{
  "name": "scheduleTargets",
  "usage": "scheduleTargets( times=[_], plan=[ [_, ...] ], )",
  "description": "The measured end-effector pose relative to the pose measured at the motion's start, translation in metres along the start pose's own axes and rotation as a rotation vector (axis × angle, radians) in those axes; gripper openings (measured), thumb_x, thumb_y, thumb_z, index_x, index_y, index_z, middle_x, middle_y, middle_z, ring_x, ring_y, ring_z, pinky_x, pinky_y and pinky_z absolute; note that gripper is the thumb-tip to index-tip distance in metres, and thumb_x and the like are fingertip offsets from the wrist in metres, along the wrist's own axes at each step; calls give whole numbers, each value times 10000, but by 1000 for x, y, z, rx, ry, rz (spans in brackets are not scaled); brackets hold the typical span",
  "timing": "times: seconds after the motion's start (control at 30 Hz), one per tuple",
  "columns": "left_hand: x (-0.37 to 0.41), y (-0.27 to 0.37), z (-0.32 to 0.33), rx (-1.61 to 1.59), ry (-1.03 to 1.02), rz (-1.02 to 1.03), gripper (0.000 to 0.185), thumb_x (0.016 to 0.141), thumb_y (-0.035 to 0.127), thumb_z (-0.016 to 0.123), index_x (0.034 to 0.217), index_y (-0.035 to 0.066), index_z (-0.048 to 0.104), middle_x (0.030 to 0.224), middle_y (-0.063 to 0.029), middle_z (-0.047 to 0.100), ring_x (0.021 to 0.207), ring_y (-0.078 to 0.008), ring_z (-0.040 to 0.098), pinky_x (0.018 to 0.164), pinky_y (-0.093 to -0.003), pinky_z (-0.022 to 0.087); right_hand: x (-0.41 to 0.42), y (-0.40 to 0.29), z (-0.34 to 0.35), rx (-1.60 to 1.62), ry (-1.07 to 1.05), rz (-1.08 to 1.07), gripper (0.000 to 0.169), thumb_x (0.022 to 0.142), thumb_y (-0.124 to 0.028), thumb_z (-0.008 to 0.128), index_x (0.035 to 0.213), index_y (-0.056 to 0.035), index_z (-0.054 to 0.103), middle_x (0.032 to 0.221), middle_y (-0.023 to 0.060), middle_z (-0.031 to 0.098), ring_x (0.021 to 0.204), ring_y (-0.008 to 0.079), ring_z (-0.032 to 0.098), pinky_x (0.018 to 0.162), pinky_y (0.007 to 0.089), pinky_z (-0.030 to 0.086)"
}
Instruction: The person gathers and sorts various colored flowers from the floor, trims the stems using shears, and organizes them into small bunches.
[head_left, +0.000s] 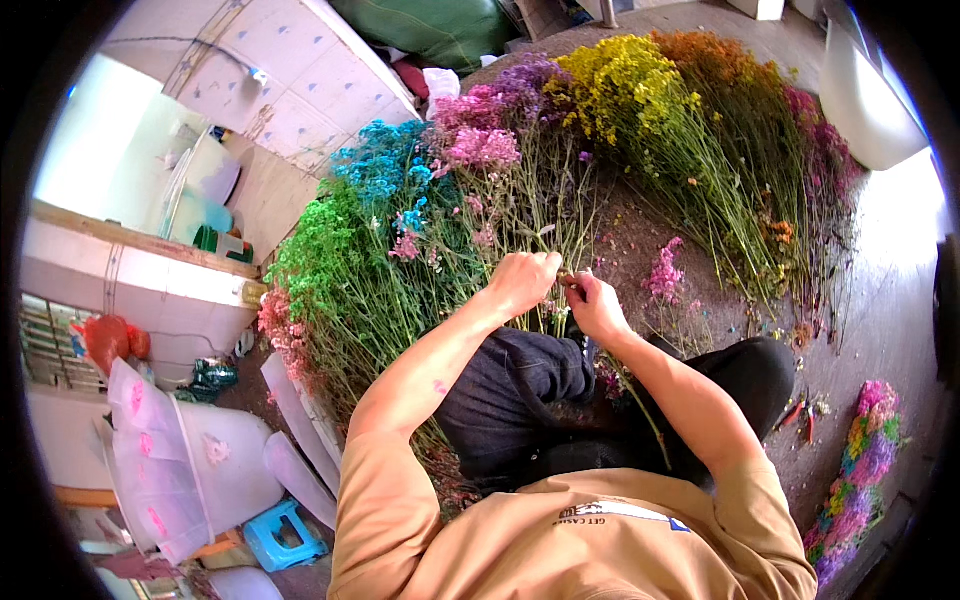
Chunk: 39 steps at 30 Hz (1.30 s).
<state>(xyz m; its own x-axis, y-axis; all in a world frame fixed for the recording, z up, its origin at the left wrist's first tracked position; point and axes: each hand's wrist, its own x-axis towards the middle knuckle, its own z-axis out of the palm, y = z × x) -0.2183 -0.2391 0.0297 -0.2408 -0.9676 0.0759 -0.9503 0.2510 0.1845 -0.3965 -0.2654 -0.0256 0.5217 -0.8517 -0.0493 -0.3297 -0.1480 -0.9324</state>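
Note:
My left hand and my right hand meet above my crossed legs, thumbs and fingers closed around a thin dried-flower stem. Its long bare end slopes below my right forearm towards my lap. My fingers partly hide the gripped part. Just beyond the hands spread bundles of pink flowers, purple flowers and blue flowers, their stalks pointing at me. To the left lie green flowers and coral flowers. A loose pink sprig rests on the floor right of my hands.
Yellow flowers and orange flowers lie at the far right. Red-handled pruning shears rest by my right knee, near a multicoloured flower strip. A blue plastic stool stands left; a white container stands far right.

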Motion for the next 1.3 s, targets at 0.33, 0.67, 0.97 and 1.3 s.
scheduleTargets(
  times=[0.33, 0.67, 0.97, 1.3],
  plan=[
    [-132, -129, -338, -491, 1373, -453, 235, 995, 276, 604, 1006, 46, 653, 782, -5, 610, 669, -106, 525, 608, -277, 445, 47, 54, -38, -162, 39, 73, 245, 855, -97, 553, 1040, -12, 690, 850, 253, 679, 801, 368, 684, 746, 424, 535],
    [-397, 16, -417, -552, 1196, -679, 170, 1024, 199, 546, 953, 45, 549, 694, 33, 404, 546, -45, 341, 468, -206, 253, 103, 11, -56, 69, -176, 302, 210, 956, -197, 599, 1084, -59, 691, 687, 6, 533, 478, 115, 445, 434, 290, 359],
    [-526, 68, -79, -781, -147, -1518, 223, 922, 254, 567, 920, 31, 577, 672, -52, 566, 648, -201, 567, 610, -396, 493, 188, -59, -98, -520, -106, 124, 294, 980, -341, 568, 950, -65, 661, 548, -14, 405, 387, 115, 332, 398, 326, 271],
    [-236, 5, -106, -1130, 423, -660, 489, 965, 189, 635, 1368, -45, 489, 1259, -179, 644, 1147, -226, 628, 1026, -355, 464, 174, -309, -272, -824, 83, -695, 286, 957, -263, 586, 1018, -7, 697, 626, -30, 506, 484, 72, 398, 445, 255, 322]
  ],
)
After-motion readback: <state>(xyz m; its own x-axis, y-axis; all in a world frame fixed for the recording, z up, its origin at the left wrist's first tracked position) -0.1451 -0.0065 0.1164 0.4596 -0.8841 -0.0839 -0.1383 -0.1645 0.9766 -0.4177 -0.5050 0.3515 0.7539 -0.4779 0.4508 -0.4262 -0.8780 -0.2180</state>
